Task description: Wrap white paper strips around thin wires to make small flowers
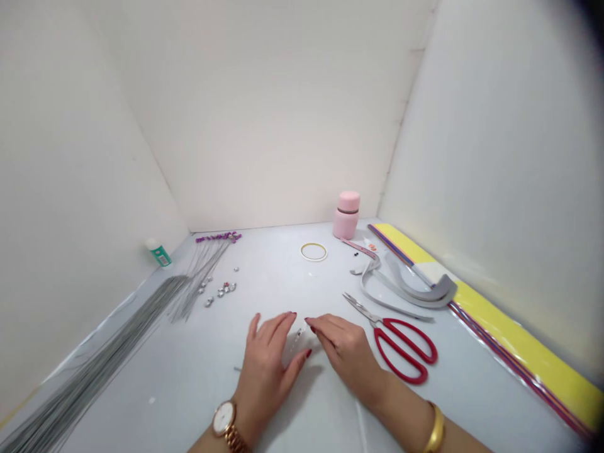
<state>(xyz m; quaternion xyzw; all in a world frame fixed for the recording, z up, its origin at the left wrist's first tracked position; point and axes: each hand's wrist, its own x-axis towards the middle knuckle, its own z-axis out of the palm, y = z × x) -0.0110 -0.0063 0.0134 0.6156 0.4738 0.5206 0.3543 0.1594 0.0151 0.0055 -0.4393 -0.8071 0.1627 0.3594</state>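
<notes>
well, a small speckled strip (296, 340) was between the two hands, over the pale surface (278, 283). the left hand (268, 352), at its nine o'clock, had its fingers released and spread, thumb and forefinger apart around the strip. the right hand (346, 346), at three o'clock, had its fingers bunched close by the strip's far end; whether they were grasping it could not be told. beyond that hand lay red-handled scissors (376, 321), with grey bands (438, 293) at two o'clock and a pink bottle (346, 218) at one. a white ring (314, 260) lay near twelve, silver beads (226, 289) at ten, purple-tipped stems (219, 238) near eleven and grey wires (116, 346) along nine.
</notes>
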